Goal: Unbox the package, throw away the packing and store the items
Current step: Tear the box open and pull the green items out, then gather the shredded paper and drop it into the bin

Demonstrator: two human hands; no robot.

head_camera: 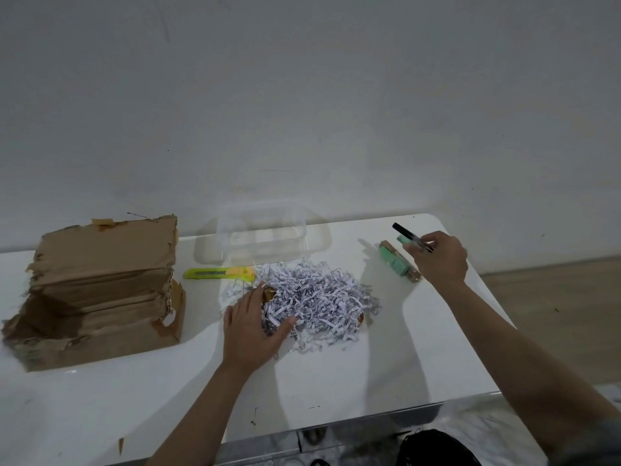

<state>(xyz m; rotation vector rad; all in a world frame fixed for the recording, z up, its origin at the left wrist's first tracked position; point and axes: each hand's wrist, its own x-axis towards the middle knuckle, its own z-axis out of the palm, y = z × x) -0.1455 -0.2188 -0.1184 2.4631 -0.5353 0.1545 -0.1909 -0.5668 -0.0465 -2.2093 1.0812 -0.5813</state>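
A heap of shredded white paper (319, 297) lies in the middle of the white table (369, 381). My left hand (253, 327) rests flat on its left edge, fingers spread, touching a small golden-brown item (270, 293) half buried there. My right hand (440, 260) hovers at the far right, pinching a black pen (408, 234) and a small green item (403, 239). A green boxed item (396, 262) lies on the table just left of that hand. The torn cardboard box (97, 290) stands open on the left.
A clear plastic container (262, 235) on its lid stands at the back centre against the wall. A yellow-green utility knife (220, 273) lies in front of it. A black bag (437, 449) sits below the table's near edge. The table's right edge drops to the floor.
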